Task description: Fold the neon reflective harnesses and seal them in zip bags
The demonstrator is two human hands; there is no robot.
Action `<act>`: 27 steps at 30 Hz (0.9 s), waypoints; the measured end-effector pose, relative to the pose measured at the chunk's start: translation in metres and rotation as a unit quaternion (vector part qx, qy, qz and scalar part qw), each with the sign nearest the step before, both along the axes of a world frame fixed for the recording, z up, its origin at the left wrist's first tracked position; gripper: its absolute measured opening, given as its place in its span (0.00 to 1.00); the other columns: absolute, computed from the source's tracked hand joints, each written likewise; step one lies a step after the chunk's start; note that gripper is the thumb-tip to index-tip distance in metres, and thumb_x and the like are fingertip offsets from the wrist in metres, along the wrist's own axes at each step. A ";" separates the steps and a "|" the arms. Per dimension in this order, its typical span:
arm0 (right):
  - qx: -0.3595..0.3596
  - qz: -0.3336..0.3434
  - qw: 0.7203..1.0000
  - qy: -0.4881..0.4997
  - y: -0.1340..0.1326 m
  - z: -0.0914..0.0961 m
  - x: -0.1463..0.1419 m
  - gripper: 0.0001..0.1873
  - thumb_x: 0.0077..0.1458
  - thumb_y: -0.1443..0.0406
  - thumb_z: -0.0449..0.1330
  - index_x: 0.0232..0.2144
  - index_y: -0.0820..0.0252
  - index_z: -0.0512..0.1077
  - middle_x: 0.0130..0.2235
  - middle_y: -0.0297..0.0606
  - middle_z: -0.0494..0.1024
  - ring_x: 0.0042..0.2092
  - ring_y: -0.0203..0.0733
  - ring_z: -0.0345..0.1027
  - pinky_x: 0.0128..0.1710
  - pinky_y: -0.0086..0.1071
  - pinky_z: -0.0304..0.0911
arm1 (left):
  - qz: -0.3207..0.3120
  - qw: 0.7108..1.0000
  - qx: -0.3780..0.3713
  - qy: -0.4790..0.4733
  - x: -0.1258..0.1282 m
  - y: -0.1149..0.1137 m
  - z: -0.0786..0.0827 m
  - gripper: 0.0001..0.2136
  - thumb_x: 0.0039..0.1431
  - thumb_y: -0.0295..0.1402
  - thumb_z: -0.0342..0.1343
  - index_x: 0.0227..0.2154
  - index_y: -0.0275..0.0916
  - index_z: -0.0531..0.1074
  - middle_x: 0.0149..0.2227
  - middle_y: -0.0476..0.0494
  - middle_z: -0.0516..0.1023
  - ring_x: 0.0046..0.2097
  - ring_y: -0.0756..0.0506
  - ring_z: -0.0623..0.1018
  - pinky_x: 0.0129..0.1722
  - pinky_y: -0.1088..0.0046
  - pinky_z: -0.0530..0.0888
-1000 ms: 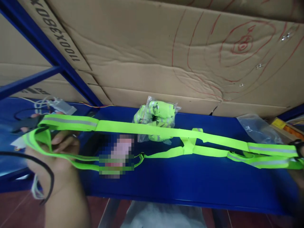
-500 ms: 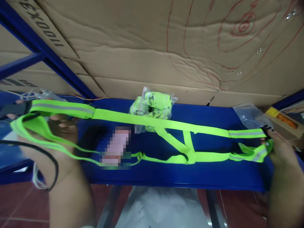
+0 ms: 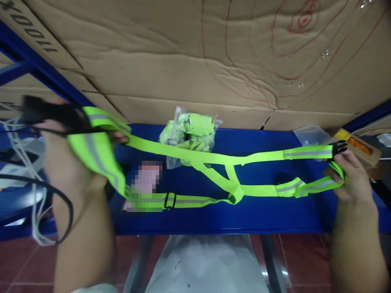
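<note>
A neon-green reflective strap harness (image 3: 214,160) is stretched out above the blue shelf (image 3: 244,211). My left hand (image 3: 65,162) is raised at the left and closed round its wide reflective end and a black buckle. My right hand (image 3: 348,177) at the right pinches the other end, with a black clip by the fingertips. The straps cross and join near the middle. A black slider sits on the lower strap.
A clear bag of folded green harnesses (image 3: 187,132) lies at the back of the shelf. An empty clear bag (image 3: 308,136) and a yellow box (image 3: 357,146) sit at the right. Brown cardboard (image 3: 198,61) lines the back. White cords (image 3: 21,162) hang at the left.
My left hand has risen and turned, bringing the wide reflective strap up. My right hand has come inward and the harness hangs slacker, its lower strap now lying flatter.
</note>
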State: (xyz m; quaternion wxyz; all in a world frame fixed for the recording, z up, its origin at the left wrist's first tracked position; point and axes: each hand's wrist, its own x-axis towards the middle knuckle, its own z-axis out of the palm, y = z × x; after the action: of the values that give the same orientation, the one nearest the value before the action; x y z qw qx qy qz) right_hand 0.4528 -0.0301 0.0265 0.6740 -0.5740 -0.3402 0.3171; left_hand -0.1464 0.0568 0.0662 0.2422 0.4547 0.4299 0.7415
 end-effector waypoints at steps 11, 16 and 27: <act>0.120 0.119 0.984 -0.062 0.044 0.112 -0.117 0.15 0.38 0.64 0.71 0.30 0.58 0.72 0.24 0.31 0.72 0.16 0.31 0.52 0.07 0.28 0.33 | -0.135 0.730 -0.094 0.663 0.139 -0.017 -0.021 0.25 0.75 0.37 0.41 0.70 0.38 0.58 0.74 0.27 0.55 0.62 0.33 0.75 0.57 0.50 0.75; 0.151 0.151 0.977 -0.011 0.064 0.131 -0.172 0.20 0.40 0.60 0.74 0.26 0.56 0.65 0.25 0.29 0.70 0.17 0.28 0.53 0.10 0.25 0.38 | -0.176 0.789 -0.074 0.584 0.187 -0.069 -0.011 0.21 0.73 0.38 0.48 0.64 0.38 0.68 0.62 0.30 0.73 0.62 0.29 0.74 0.61 0.43 0.70; 0.091 0.300 0.935 0.165 0.070 0.120 -0.223 0.16 0.55 0.60 0.71 0.33 0.60 0.67 0.31 0.22 0.72 0.16 0.21 0.43 0.14 0.23 0.39 | -0.611 0.704 -0.354 -0.079 0.224 -0.075 -0.076 0.19 0.56 0.45 0.67 0.44 0.37 0.75 0.45 0.40 0.81 0.48 0.42 0.80 0.51 0.64 0.74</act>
State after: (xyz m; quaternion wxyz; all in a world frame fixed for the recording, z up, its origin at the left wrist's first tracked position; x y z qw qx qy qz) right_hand 0.2298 0.0401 0.1467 0.6435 -0.3209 -0.4081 0.5624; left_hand 0.0776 -0.0184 -0.0099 0.8183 0.4385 0.2679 0.2575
